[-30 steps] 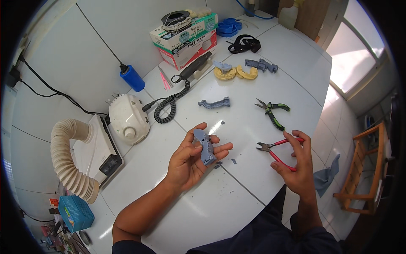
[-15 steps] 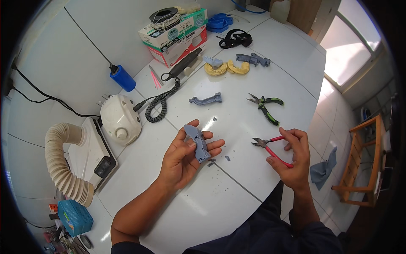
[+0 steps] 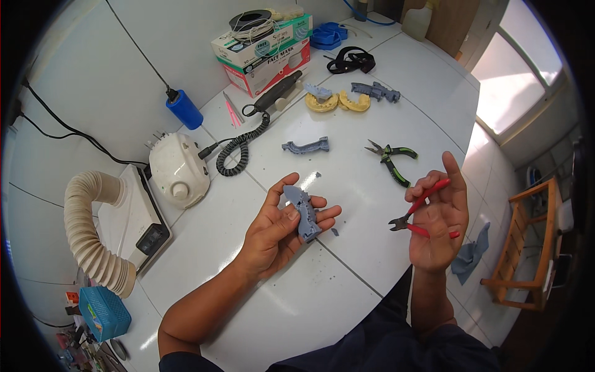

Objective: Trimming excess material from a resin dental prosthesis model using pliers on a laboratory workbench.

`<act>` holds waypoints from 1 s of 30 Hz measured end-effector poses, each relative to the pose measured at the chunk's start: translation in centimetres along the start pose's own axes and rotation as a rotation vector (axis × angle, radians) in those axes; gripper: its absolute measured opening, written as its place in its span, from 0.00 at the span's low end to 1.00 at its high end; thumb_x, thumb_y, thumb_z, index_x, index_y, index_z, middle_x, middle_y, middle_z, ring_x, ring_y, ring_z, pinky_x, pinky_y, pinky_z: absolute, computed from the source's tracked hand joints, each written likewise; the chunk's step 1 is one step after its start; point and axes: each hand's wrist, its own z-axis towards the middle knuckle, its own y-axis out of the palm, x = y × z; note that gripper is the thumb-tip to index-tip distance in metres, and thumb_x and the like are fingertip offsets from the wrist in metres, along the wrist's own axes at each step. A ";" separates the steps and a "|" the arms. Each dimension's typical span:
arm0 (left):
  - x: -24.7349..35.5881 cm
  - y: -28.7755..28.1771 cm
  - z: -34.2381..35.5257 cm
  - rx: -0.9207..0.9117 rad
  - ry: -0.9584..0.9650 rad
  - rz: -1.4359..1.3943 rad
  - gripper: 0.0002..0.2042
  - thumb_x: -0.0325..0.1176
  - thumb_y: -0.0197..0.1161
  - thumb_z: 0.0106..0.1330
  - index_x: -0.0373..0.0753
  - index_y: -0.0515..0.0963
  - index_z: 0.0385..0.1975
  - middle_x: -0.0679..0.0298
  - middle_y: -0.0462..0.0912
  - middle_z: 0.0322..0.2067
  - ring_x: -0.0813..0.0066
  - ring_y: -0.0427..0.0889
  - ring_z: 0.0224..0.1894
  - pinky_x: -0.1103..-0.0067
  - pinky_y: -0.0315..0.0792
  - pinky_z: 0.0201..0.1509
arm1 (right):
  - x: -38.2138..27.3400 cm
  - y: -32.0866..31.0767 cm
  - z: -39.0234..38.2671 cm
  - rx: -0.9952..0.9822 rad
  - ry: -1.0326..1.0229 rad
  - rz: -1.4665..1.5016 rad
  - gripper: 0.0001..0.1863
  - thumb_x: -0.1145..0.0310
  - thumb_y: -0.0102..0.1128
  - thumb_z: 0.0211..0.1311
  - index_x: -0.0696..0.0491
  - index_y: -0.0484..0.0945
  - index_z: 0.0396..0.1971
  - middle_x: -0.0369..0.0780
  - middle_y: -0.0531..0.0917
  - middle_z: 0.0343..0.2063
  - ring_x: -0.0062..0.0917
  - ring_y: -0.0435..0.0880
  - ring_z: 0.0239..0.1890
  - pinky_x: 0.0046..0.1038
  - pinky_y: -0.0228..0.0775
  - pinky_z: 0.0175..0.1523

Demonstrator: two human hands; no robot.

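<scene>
My left hand [image 3: 268,240] is closed on a grey-blue cast-like dental piece [image 3: 308,218], thumb across its face and fingers behind it. The piece is tilted above the table. Red-handled side cutters [image 3: 420,204] rest in my right hand [image 3: 443,232], its palm turned up; one finger points upward, away from the handles. The cutters' jaws [image 3: 398,224] point left toward the piece, apart from it. Small grey chips [image 3: 335,232] lie on the table beside my left hand. Farther off lie a similar curved grey piece [image 3: 307,146] and green-and-black pliers [image 3: 392,161].
At the back are yellow dental casts [image 3: 322,103], another grey piece [image 3: 375,92], a black strap [image 3: 351,60] and stacked boxes [image 3: 266,68]. A white control unit [image 3: 178,173] with a coiled cord and a ribbed hose [image 3: 93,229] stand left. The table edge curves at right.
My right hand has turned palm up with the cutters, one finger now raised. My left hand, with the dental piece, appears slightly farther right as the whole view shifts.
</scene>
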 end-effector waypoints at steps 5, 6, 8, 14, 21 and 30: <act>-0.6 -0.5 -0.2 0.004 0.062 0.078 0.26 0.27 0.61 0.71 0.53 0.55 0.62 0.55 0.74 0.57 0.47 0.73 0.67 0.57 0.68 0.73 | -0.8 3.2 1.8 0.020 0.085 0.514 0.22 0.64 0.48 0.76 0.62 0.64 0.62 0.42 0.74 0.44 0.23 0.77 0.41 0.28 0.72 0.42; -0.7 -0.5 -0.2 0.019 0.084 0.117 0.25 0.27 0.62 0.70 0.52 0.57 0.60 0.56 0.75 0.55 0.50 0.74 0.66 0.58 0.68 0.73 | -1.1 4.1 2.1 0.033 0.071 0.497 0.21 0.59 0.47 0.77 0.61 0.65 0.57 0.42 0.73 0.43 0.22 0.75 0.37 0.26 0.67 0.39; -0.5 -0.1 -0.3 0.035 0.069 0.137 0.26 0.26 0.63 0.70 0.52 0.57 0.60 0.58 0.75 0.54 0.52 0.74 0.66 0.60 0.70 0.71 | -1.3 5.1 2.4 0.018 0.051 0.535 0.22 0.59 0.48 0.77 0.60 0.64 0.58 0.42 0.73 0.43 0.22 0.75 0.37 0.26 0.66 0.39; 0.0 0.6 -0.7 0.113 0.034 0.283 0.23 0.26 0.66 0.67 0.46 0.64 0.59 0.61 0.75 0.51 0.63 0.78 0.61 0.67 0.78 0.64 | -1.8 6.7 3.8 0.090 0.108 0.622 0.35 0.63 0.54 0.61 0.60 0.57 0.67 0.40 0.69 0.39 0.21 0.68 0.36 0.24 0.63 0.41; -0.7 0.2 -1.0 -0.014 0.102 0.536 0.15 0.24 0.67 0.68 0.40 0.73 0.52 0.62 0.75 0.52 0.73 0.79 0.55 0.76 0.75 0.61 | -1.1 7.3 3.9 0.097 0.094 0.518 0.46 0.59 0.60 0.53 0.62 0.53 0.70 0.41 0.67 0.41 0.22 0.66 0.37 0.24 0.63 0.40; -1.4 -0.5 -1.1 -0.035 0.227 0.559 0.16 0.24 0.68 0.67 0.41 0.73 0.52 0.62 0.75 0.51 0.73 0.75 0.56 0.73 0.70 0.63 | -2.0 7.5 2.6 0.032 0.176 0.549 0.58 0.60 0.70 0.44 0.48 0.47 0.76 0.36 0.67 0.46 0.21 0.69 0.43 0.26 0.63 0.50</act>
